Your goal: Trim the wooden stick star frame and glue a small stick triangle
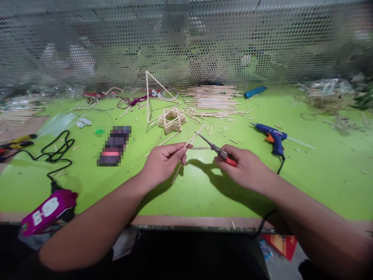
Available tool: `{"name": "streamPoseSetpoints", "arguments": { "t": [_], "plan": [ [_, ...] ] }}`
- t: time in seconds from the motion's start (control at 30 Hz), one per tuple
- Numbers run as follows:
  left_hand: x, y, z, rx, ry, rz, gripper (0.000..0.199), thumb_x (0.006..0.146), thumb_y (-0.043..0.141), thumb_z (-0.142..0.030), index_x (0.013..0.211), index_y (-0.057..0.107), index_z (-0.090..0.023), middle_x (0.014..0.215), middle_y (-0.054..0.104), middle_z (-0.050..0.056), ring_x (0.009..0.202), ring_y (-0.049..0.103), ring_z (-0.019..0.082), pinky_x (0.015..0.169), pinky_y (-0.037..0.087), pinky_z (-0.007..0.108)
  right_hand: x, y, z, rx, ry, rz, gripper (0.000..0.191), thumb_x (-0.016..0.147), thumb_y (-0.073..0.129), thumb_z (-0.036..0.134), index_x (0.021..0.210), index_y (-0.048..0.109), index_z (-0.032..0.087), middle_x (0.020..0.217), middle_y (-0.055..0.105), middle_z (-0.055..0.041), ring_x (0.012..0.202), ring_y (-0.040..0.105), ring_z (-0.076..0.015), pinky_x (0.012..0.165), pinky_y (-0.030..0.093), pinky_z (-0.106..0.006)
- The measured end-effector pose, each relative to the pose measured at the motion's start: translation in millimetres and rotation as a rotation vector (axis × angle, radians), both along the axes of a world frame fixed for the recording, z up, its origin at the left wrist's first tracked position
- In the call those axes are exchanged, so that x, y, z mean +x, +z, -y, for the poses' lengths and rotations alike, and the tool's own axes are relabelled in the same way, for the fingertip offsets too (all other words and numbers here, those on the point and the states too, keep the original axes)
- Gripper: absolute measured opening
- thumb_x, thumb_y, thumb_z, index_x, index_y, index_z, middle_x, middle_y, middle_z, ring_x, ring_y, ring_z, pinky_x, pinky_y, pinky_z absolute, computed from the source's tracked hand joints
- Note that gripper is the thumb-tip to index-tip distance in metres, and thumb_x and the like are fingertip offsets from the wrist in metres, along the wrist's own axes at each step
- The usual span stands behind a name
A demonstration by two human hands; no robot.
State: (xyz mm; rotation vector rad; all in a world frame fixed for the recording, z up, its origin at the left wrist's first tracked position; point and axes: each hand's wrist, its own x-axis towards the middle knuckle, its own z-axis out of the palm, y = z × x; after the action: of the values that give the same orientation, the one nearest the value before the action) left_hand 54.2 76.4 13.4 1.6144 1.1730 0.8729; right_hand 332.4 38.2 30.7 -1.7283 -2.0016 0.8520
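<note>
The left hand (164,165) pinches a thin wooden stick (176,175) between thumb and fingers, while the right hand (244,169) is clamped round red-handled pliers (221,153), their nose at the stick's upper end. Both hover mid-table over the green table (186,202), with a small stick frame (171,121) just beyond

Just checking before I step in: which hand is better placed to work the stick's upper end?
Right, probably. The right hand holds the red-handled pliers, their tips right by the upper end of the wooden stick. The left hand is already closed around that stick, holding it.
</note>
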Motion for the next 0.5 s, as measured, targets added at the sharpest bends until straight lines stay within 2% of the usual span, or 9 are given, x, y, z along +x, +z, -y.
{"name": "streamPoseSetpoints", "arguments": {
  "t": [0.13,0.2,0.33,0.5],
  "plan": [
    [1.1,0.6,0.6,0.012,0.025,-0.025,0.03,0.104,0.07,-0.043,0.096,0.089,-0.021,0.076,0.078,0.002,0.074,0.071,0.017,0.078,0.061,0.032,-3.8,-4.8,-1.2,-0.03,-0.051,0.041,0.039,0.099,0.064,0.056,0.074,0.055,0.027,0.065,0.063,-0.0009,0.059,0.052,-0.0191,0.056,0.036,-0.034],
    [1.6,1.7,1.1,0.014,0.032,-0.034,0.03,0.104,0.07,-0.043,0.097,0.089,-0.021,0.074,0.077,0.002,0.072,0.07,0.016,0.077,0.061,0.031,-5.5,-7.4,-2.3,-0.032,-0.078,0.049,0.043,0.098,0.064,0.058,0.071,0.051,0.027,0.063,0.061,-0.0013,0.057,0.048,-0.0186,0.055,0.034,-0.035],
    [2.0,5.3,1.6,0.019,0.037,-0.044,0.029,0.103,0.072,-0.042,0.11,0.09,-0.021,0.07,0.074,0.0,0.065,0.065,0.016,0.067,0.058,0.03,-7.3,-10.5,-3.4,-0.039,-0.1,0.041,0.042,0.098,0.064,0.055,0.069,0.051,0.027,0.063,0.061,-0.0012,0.058,0.049,-0.019,0.056,0.035,-0.034],
    [2.0,4.5,0.9,0.034,0.057,-0.046,0.025,0.103,0.073,-0.04,0.104,0.091,-0.023,0.073,0.077,0.001,0.069,0.07,0.018,0.072,0.061,0.032,-8.7,-12.3,-4.0,-0.066,-0.114,0.013,0.044,0.098,0.064,0.056,0.068,0.053,0.026,0.061,0.06,-0.0012,0.057,0.048,-0.0181,0.055,0.034,-0.034]
  ]
}}
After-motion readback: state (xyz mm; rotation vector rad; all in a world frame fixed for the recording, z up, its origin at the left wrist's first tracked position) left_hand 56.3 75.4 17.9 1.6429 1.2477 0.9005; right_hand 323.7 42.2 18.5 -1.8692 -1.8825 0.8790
